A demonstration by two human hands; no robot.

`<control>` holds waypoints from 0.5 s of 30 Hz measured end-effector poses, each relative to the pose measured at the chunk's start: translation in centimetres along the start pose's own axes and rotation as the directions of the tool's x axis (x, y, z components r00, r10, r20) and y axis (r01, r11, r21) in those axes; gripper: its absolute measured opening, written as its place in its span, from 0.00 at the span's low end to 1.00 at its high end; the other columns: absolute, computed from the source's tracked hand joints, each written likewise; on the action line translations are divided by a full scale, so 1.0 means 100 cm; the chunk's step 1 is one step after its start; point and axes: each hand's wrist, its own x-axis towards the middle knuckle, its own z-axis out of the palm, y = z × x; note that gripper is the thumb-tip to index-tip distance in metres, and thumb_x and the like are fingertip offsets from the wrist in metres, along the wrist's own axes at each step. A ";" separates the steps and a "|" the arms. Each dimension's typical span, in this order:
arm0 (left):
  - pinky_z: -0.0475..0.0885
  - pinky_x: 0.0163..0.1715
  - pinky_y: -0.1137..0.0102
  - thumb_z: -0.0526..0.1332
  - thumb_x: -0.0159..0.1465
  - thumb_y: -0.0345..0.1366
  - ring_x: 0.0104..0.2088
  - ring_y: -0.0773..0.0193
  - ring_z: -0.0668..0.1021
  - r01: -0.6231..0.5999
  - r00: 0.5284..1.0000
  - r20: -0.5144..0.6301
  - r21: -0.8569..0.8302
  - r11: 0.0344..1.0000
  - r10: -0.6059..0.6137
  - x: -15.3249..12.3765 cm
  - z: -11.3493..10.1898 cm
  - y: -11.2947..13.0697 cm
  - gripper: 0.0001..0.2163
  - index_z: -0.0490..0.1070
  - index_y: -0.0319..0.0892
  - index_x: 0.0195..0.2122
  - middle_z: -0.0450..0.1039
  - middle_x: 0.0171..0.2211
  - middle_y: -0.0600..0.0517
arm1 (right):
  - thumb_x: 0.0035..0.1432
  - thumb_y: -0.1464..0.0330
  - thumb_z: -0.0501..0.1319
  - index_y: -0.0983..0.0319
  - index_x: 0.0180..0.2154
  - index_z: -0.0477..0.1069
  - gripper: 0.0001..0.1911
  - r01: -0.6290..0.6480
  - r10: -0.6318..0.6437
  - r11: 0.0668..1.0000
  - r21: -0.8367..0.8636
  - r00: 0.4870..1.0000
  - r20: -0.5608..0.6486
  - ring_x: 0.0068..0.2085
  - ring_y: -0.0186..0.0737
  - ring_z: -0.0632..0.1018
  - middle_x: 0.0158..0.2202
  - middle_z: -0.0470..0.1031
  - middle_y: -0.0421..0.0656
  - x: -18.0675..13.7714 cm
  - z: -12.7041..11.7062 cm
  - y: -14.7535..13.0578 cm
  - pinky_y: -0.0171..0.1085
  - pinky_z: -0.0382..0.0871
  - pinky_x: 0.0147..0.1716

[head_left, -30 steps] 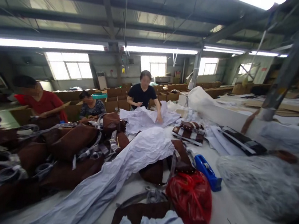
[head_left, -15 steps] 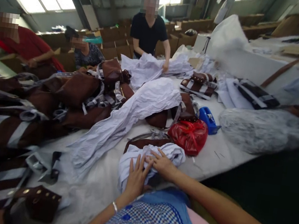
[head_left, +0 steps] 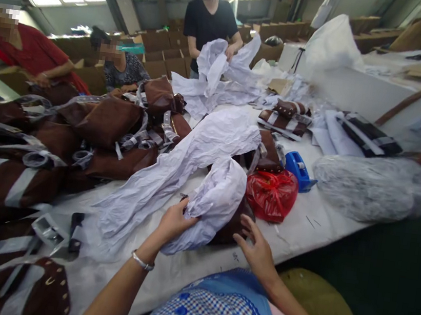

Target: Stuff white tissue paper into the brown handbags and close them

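Observation:
A crumpled bundle of whitish packing paper (head_left: 226,185) is gripped at its near left side by my left hand (head_left: 175,223), thumb in front and the other fingers partly hidden behind. It stands raised over a dark brown bag (head_left: 235,227) on the table, most of which it hides. Just right of that bag is my right hand (head_left: 256,246), fingers spread and curved, with nothing in it. Whether its fingertips touch the bag I cannot tell. Behind the bundle lies a long crumpled sheet of the same paper (head_left: 161,177).
Brown bags (head_left: 110,121) with wrapped straps pile up on the left. A red plastic bag (head_left: 272,194), a blue tape dispenser (head_left: 299,172) and clear plastic (head_left: 365,188) lie right. Across the table (head_left: 319,213), a person in black (head_left: 210,23) handles paper; two others are at left.
The paper, pressed under both hands before, is now lifted and bunched in my left hand. My right hand has come off it toward the right. The person opposite has raised their paper.

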 end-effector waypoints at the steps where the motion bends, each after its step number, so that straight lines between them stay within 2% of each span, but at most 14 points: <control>1: 0.72 0.46 0.66 0.66 0.57 0.39 0.45 0.54 0.79 -0.034 0.999 0.002 -0.074 0.997 0.034 0.001 -0.003 0.005 0.25 0.70 0.44 0.56 0.79 0.46 0.50 | 0.59 0.48 0.60 0.58 0.68 0.48 0.43 -0.029 0.028 0.996 0.083 0.999 0.016 0.62 0.51 0.70 0.65 0.61 0.55 0.003 0.007 0.003 0.52 0.69 0.57; 3: 0.72 0.48 0.65 0.67 0.56 0.38 0.46 0.54 0.79 -0.110 0.992 0.037 -0.185 0.977 0.119 0.002 -0.005 0.018 0.25 0.71 0.41 0.56 0.78 0.47 0.49 | 0.58 0.43 0.58 0.59 0.70 0.39 0.50 -0.061 0.044 0.972 0.227 0.996 0.078 0.65 0.50 0.65 0.68 0.55 0.56 0.014 0.023 0.002 0.52 0.65 0.61; 4: 0.72 0.50 0.64 0.67 0.55 0.38 0.47 0.54 0.78 -0.145 0.985 0.061 -0.239 0.960 0.163 0.001 -0.004 0.027 0.27 0.70 0.41 0.57 0.77 0.49 0.48 | 0.58 0.42 0.56 0.60 0.70 0.40 0.50 -0.088 0.060 0.950 0.299 0.993 0.103 0.65 0.50 0.65 0.68 0.56 0.56 0.021 0.029 -0.001 0.52 0.63 0.62; 7: 0.69 0.56 0.61 0.67 0.57 0.37 0.53 0.53 0.76 -0.216 0.947 0.123 -0.435 0.874 0.295 -0.004 -0.001 0.058 0.28 0.67 0.41 0.60 0.74 0.55 0.47 | 0.56 0.37 0.53 0.62 0.66 0.53 0.48 -0.191 0.156 0.845 0.500 0.981 0.111 0.62 0.52 0.69 0.62 0.66 0.56 0.039 0.032 -0.019 0.52 0.66 0.60; 10: 0.65 0.60 0.57 0.69 0.58 0.40 0.56 0.50 0.73 -0.243 0.935 0.070 -0.591 0.769 0.349 -0.011 0.004 0.091 0.31 0.65 0.40 0.61 0.72 0.56 0.44 | 0.49 0.33 0.54 0.61 0.58 0.65 0.48 -0.201 0.204 0.791 0.577 0.977 0.060 0.57 0.59 0.74 0.54 0.75 0.55 0.049 0.010 -0.036 0.55 0.73 0.53; 13: 0.63 0.62 0.56 0.71 0.56 0.41 0.58 0.50 0.72 -0.286 0.928 -0.025 -0.687 0.668 0.372 -0.018 0.010 0.118 0.34 0.63 0.39 0.62 0.71 0.57 0.43 | 0.43 0.32 0.58 0.61 0.50 0.74 0.46 -0.178 0.195 0.844 0.506 0.981 0.021 0.49 0.62 0.79 0.46 0.79 0.55 0.050 -0.028 -0.041 0.56 0.77 0.45; 15: 0.64 0.62 0.58 0.70 0.57 0.40 0.58 0.51 0.72 -0.311 0.907 -0.045 -0.742 0.594 0.419 -0.020 0.012 0.129 0.34 0.62 0.40 0.63 0.71 0.58 0.44 | 0.47 0.36 0.59 0.61 0.47 0.75 0.41 -0.163 0.172 0.901 0.401 0.985 0.012 0.43 0.61 0.81 0.44 0.80 0.57 0.050 -0.051 -0.037 0.56 0.79 0.39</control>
